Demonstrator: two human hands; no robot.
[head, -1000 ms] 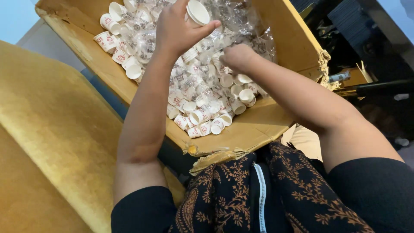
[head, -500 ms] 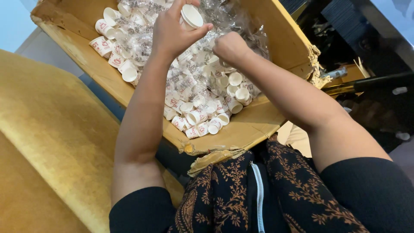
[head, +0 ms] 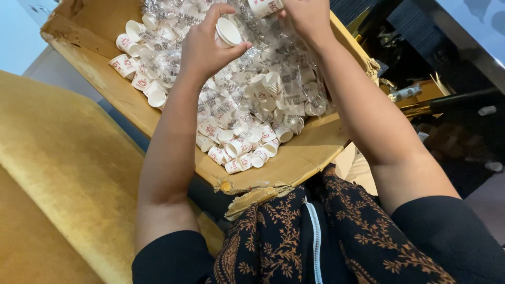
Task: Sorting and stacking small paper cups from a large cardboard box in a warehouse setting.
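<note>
Cardboard box (head: 307, 158) lies open in front of the person, tilted across the frame, and holds a heap of small white paper cups (head: 239, 131) with red print, most of them in stacks sealed in clear plastic sleeves.

Left hand (head: 208, 44) is raised above the heap. Its fingers are curled closed around 1 small white paper cup (head: 228, 31), with the thumb on the near side and the cup's open mouth facing up toward the camera.

Right hand (head: 307, 16) is held higher, at the top edge of the frame, just beside the left hand. It grips a second cup (head: 264, 6) by the body; the cup lies tilted, partly cut off by the frame edge. The 2 held cups are near each other but not touching.

Loose cups (head: 131, 58) lie along the left side of the box, and more rest at its near edge. A yellow cushioned surface (head: 58, 173) sits to the left of the box. A dark patterned garment (head: 284, 236) with a white zip covers the lower centre.
</note>
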